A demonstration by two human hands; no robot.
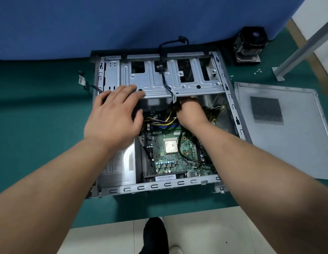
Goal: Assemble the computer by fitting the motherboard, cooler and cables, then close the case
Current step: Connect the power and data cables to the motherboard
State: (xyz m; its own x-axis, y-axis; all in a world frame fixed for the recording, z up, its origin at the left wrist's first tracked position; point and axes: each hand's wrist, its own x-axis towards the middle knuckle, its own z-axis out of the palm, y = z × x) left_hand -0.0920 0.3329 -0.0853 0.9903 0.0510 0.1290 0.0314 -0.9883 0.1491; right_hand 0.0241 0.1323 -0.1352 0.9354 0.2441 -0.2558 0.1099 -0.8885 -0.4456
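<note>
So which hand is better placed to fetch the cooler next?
The left hand, probably: it lies open on the case frame, while the right hand is busy with cables. However, the cooler stands far right.

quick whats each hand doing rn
Left hand: open, fingers flat on the drive cage.
Right hand: reaching under the cage among the cables; fingers hidden, grip cannot be told.

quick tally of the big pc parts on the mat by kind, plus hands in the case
case: 1
motherboard: 1
cooler: 1, outside the case
side panel: 1, off
power supply: 1
hands: 2, left hand and right hand
total: 7
</note>
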